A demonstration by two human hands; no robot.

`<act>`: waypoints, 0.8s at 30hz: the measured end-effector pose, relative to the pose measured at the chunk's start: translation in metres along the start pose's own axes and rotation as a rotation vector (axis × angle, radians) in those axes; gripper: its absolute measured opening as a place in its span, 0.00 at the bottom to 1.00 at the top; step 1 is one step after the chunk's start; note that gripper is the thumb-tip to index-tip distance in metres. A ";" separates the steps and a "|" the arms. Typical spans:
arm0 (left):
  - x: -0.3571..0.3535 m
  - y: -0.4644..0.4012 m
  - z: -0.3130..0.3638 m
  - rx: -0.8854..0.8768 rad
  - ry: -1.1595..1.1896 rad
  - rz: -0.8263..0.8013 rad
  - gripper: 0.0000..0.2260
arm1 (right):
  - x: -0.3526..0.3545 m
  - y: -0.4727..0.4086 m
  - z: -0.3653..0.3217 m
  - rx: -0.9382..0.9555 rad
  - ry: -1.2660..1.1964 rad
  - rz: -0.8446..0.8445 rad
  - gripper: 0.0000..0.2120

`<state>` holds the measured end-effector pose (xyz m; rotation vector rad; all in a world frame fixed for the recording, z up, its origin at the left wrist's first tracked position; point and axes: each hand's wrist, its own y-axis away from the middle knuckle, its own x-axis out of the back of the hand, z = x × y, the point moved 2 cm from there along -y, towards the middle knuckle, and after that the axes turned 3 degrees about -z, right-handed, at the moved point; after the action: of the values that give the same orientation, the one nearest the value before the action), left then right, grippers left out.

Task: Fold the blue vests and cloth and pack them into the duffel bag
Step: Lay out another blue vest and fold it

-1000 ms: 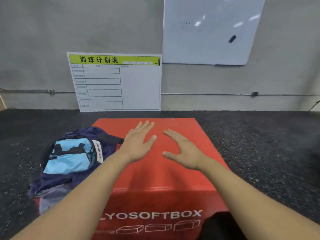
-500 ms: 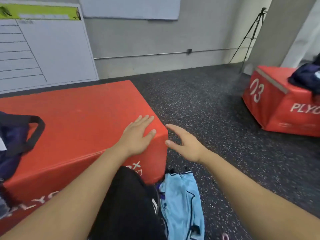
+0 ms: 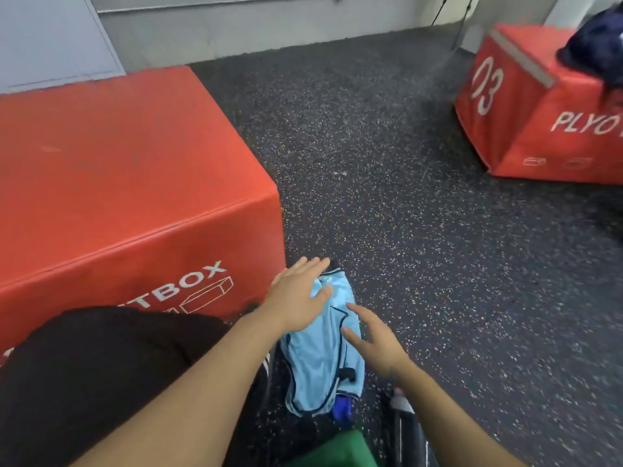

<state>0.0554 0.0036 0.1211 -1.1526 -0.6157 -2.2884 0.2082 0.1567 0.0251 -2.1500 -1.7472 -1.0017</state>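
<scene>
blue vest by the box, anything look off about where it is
Yes: the vest lies rumpled on the floor beside the box, not folded or packed. Both hands, left and right, hover open over it.

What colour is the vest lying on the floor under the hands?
Light blue with dark navy trim, seen in the head view: the vest lies on the speckled floor.

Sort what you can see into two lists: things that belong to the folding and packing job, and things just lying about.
Belongs to the job:
light blue vest on the floor
left hand, open above it
right hand, open beside it

Just lying about:
near red box
far red box
dark bundle on it
green object
</scene>
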 end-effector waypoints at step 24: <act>-0.099 -0.010 -0.110 0.278 0.222 -0.211 0.26 | -0.130 -0.082 0.133 -0.520 -0.166 -0.201 0.27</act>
<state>0.0345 -0.0308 -0.0212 -0.7209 -0.9689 -2.3660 0.1726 0.1489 -0.1751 -2.4472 -1.9816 -1.5107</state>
